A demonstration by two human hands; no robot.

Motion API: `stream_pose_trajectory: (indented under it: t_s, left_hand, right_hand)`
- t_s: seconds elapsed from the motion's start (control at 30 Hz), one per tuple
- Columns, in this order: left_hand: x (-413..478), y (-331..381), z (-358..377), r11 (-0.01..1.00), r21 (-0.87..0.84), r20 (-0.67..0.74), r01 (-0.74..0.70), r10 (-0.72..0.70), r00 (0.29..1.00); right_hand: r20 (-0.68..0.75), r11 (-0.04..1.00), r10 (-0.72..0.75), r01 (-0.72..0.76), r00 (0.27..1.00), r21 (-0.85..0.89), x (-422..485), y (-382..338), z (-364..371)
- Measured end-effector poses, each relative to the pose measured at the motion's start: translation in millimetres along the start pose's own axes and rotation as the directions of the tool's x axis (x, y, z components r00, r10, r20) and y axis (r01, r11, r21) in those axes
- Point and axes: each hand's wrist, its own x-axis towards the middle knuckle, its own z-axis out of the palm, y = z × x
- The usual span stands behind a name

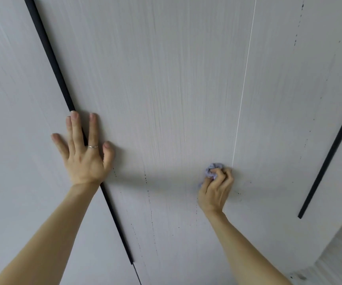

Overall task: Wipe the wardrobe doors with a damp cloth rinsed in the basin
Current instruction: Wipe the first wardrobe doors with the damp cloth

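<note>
**A:** Grip first. The right hand (215,188) is curled tight round a bunched lilac cloth (212,168). Only a tuft shows above the knuckles. The wad is pressed to the wardrobe doors (166,79), just left of the pale seam (244,83).

**B:** And the other hand?

**A:** The left hand (83,153) lies flat with its fingers straight and spread. It grips nothing and braces across the black handle strip (48,52). There is a thin ring (93,146) on one finger.

**B:** What could go wrong?

**A:** My guess is that a cloth balled this small touches little surface, so passes may leave unwiped bands. The trails of dark specks (146,177) could smear rather than lift if the cloth is overloaded. Hard pressure near the seam might rock a door. No basin is in view, so a rinse means leaving the panel.

**B:** Materials?

**A:** The panels are pale grey and matte, with a fine vertical grain, probably laminate. The strips are slim, straight and dark, and a second strip (330,145) stands well to the right. The cloth is soft and crumpled. I cannot tell how damp it is.
</note>
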Motion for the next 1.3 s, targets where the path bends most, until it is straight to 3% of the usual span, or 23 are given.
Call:
stream_pose_trajectory:
  t_s: [0.13,0.3,0.4,0.5,0.6,0.67,0.73,0.83,0.93,1.0,1.07,1.13,1.2,1.23,1.3]
  left_hand:
    - [-0.6,-0.6,-3.3,1.0,-0.004,0.033,0.012,-0.012,0.999]
    - [-1.0,3.8,-0.3,1.0,0.0,0.013,0.008,-0.008,1.0]
    - [-2.9,2.0,3.6,0.999,0.044,-0.031,-0.017,0.019,0.999]
    - [-1.8,-0.6,4.3,0.998,0.061,-0.043,-0.026,0.029,0.999]
    - [-0.6,-0.5,4.3,0.998,0.064,-0.045,-0.027,0.03,0.999]
    - [-1.6,-0.9,4.6,0.997,0.07,-0.052,-0.031,0.034,0.998]
    - [-0.8,-1.3,4.0,0.997,0.069,-0.055,-0.027,0.031,0.998]
    - [-0.9,-1.2,3.7,0.998,0.062,-0.05,-0.013,0.016,0.999]
    - [-3.7,-0.6,4.8,0.997,0.067,-0.058,-0.026,0.03,0.998]
    - [-3.7,-0.9,6.5,0.998,0.061,-0.059,-0.035,0.038,0.998]
    - [-2.9,-1.9,6.0,0.998,0.059,-0.048,-0.036,0.039,0.998]
    - [-1.5,-1.5,5.3,0.997,0.06,-0.03,-0.039,0.04,0.999]
    - [-1.5,-2.2,2.8,0.998,0.064,-0.019,-0.026,0.027,0.999]
    - [-2.0,-2.2,2.0,0.998,0.067,-0.017,-0.022,0.023,1.0]
    - [-1.6,-1.9,0.8,0.997,0.076,-0.014,-0.026,0.027,1.0]
  right_hand:
    - [0.053,0.998,0.041,-0.044,0.998,0.053,10.5,-7.0,-7.4]
    - [-0.14,0.993,0.014,0.003,0.99,0.117,112.5,-67.5,-3.3]
    - [-0.18,0.993,-0.003,0.024,0.984,0.114,111.4,-86.4,12.6]
    - [-0.007,0.953,-0.274,0.272,0.962,0.134,44.2,-64.5,18.1]
    - [0.345,0.886,-0.463,0.434,0.817,0.161,-23.1,-23.8,4.4]
    - [0.437,0.871,-0.484,0.462,0.758,0.164,-30.6,-14.1,-1.9]
    - [0.35,0.871,-0.488,0.47,0.799,0.143,0.4,-29.7,1.7]
    - [0.063,0.917,-0.391,0.382,0.918,0.116,82.5,-89.5,10.7]
    - [-0.118,0.946,-0.264,0.281,0.957,0.161,140.0,-141.9,23.0]
    - [-0.131,0.941,-0.26,0.281,0.957,0.187,130.3,-152.6,31.0]
    - [-0.022,0.883,-0.425,0.42,0.905,0.207,80.8,-139.8,36.7]
    - [0.21,0.773,-0.633,0.589,0.745,0.236,18.2,-111.1,37.8]
    - [0.39,0.674,-0.729,0.689,0.563,0.266,-22.2,-87.9,35.3]
    - [0.429,0.645,-0.746,0.714,0.51,0.272,-26.0,-84.0,33.7]
    - [0.397,0.628,-0.761,0.737,0.514,0.249,-2.4,-96.6,32.3]
